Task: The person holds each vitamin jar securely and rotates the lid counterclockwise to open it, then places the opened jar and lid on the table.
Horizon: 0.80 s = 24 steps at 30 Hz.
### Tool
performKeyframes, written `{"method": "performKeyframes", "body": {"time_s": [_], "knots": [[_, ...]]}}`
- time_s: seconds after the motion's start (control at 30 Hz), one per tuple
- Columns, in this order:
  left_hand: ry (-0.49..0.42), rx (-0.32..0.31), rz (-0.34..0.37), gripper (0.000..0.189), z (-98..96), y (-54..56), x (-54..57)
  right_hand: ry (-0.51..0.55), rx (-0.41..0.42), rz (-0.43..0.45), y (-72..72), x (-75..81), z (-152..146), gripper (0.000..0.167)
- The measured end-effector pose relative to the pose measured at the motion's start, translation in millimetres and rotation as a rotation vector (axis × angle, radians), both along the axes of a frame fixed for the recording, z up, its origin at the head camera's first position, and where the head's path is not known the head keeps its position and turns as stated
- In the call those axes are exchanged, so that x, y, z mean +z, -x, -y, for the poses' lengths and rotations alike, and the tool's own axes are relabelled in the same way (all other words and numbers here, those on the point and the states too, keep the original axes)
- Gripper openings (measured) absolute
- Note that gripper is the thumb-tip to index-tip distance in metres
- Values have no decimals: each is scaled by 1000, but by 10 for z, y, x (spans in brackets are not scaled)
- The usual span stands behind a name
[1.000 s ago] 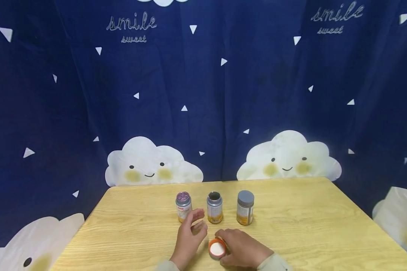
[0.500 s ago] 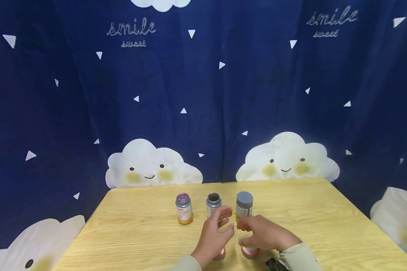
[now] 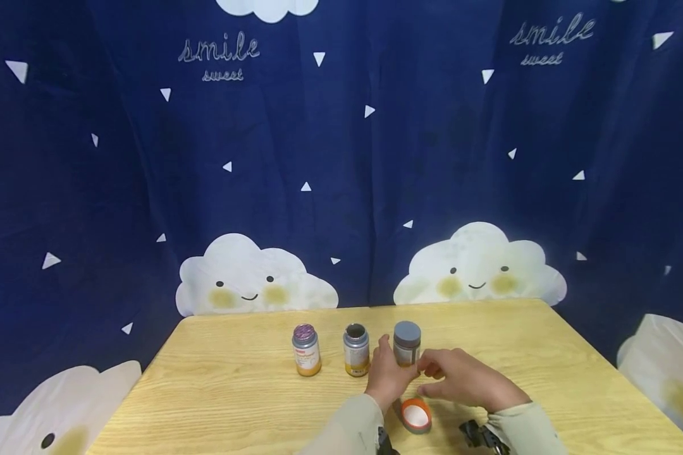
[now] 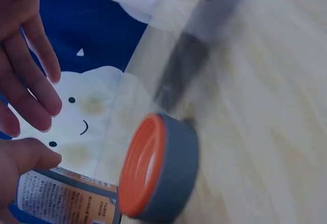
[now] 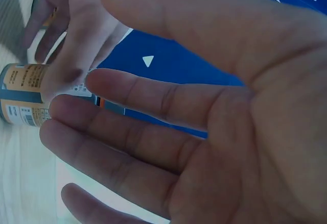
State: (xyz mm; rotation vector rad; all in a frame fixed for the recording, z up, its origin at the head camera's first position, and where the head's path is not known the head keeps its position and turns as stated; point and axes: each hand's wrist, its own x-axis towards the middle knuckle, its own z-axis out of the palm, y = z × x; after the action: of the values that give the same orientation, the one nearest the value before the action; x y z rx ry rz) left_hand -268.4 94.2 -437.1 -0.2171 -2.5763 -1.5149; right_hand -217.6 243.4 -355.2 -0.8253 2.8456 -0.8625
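A jar with its grey lid on [image 3: 406, 335] stands upright at the right of a row of three jars. My left hand [image 3: 388, 376] is at its near left side, fingers extended and thumb apart; whether it touches the jar is unclear. In the left wrist view the jar's label [image 4: 66, 198] shows behind the thumb. My right hand [image 3: 463, 379] hovers at the jar's right, its fingers nearly straight in the right wrist view and holding nothing. Below the hands lies a loose grey lid [image 3: 417, 415], its orange inside facing up.
A lidless jar with a dark mouth [image 3: 356, 351] stands in the middle of the row. Left of it is a jar with a purple top [image 3: 306, 351]. All rest on a wooden table [image 3: 233, 385], with a blue cloud-printed curtain [image 3: 296, 139] behind.
My right hand leaves the loose lid, which now sits farther right. Both hands have moved rightward to the lidded jar. A second loose lid, seen half a second ago, is now hidden.
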Motion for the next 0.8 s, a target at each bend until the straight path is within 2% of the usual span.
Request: {"method": "performKeyframes", "body": {"time_s": [0.13,0.37,0.67,0.8], "knots": [[-2,62,10,80,-67,45,-3,2,1,-2,-5,-4,-1,23],[62,139,-42,61,-132,55,-44,10,-11,22,-12,-22,-13,24],[63,191,-52,50,-151,94,-76,12,-19,15,-43,-38,-42,25],[43,184,-51,49,-157,130,-76,-1,-27,0,-26,-21,-57,26]]}}
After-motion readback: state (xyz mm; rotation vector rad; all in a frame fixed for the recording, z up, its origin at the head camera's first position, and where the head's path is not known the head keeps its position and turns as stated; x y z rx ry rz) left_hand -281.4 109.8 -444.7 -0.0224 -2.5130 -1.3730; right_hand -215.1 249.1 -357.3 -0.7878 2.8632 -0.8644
